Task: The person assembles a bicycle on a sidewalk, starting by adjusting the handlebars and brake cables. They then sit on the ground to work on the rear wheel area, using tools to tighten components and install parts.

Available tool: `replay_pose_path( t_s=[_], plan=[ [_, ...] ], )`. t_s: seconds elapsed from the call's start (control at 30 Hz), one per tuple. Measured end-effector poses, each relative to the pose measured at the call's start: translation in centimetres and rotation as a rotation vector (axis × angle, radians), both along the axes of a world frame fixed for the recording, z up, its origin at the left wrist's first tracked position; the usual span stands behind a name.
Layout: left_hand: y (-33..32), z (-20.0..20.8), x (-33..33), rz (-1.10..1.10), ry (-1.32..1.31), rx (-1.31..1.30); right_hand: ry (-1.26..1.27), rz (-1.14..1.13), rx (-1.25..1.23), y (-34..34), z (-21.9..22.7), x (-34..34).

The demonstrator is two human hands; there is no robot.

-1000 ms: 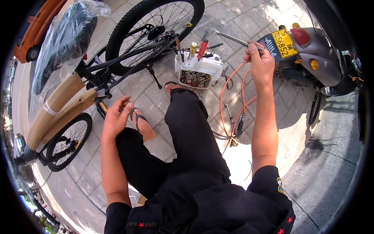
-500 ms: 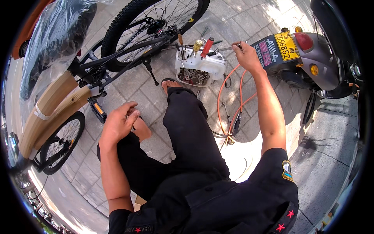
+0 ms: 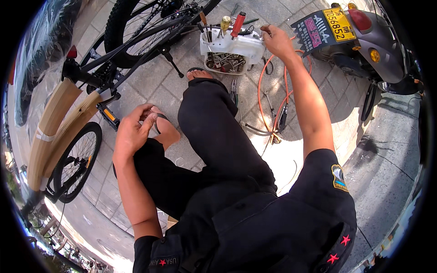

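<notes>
My right hand (image 3: 276,43) reaches forward at the right end of a white plastic tool holder (image 3: 246,47). Its fingertips are pinched together; what is between them is too small to make out. Upright in the holder stand a red-handled screwdriver (image 3: 237,25), a yellow-handled one (image 3: 225,22) and a wooden-handled tool (image 3: 203,18). Sockets and small metal parts (image 3: 227,63) fill its near compartment. Above my left knee, my left hand (image 3: 133,129) hangs with curled fingers and the thumb close to them. Whatever it may hold is hidden.
A bicycle (image 3: 125,75) with cardboard-wrapped tubes (image 3: 63,113) lies along the left, its kickstand (image 3: 172,63) toward the holder. Pliers (image 3: 234,91), a wrench (image 3: 268,102) and an orange hose (image 3: 260,86) lie on the paving. A parked scooter (image 3: 375,38) stands at the right.
My right hand has moved a little forward and left, closer to the tool holder. A thin shaft seen by its fingers before is no longer distinct. My left hand stays near the knee.
</notes>
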State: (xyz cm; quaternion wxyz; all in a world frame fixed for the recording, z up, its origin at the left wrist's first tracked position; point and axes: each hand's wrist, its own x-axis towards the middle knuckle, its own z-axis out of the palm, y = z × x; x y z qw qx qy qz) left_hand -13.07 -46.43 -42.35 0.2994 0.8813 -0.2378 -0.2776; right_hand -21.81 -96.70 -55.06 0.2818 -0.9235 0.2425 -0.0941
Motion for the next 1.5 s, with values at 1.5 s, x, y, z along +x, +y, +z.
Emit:
replay_pose_path(
  t_s=[1.5],
  plan=[
    [-0.2,-1.4,-0.4,0.052,-0.003,0.094,0.318,-0.334,1.553,18.7,-15.3,-12.0]
  ],
)
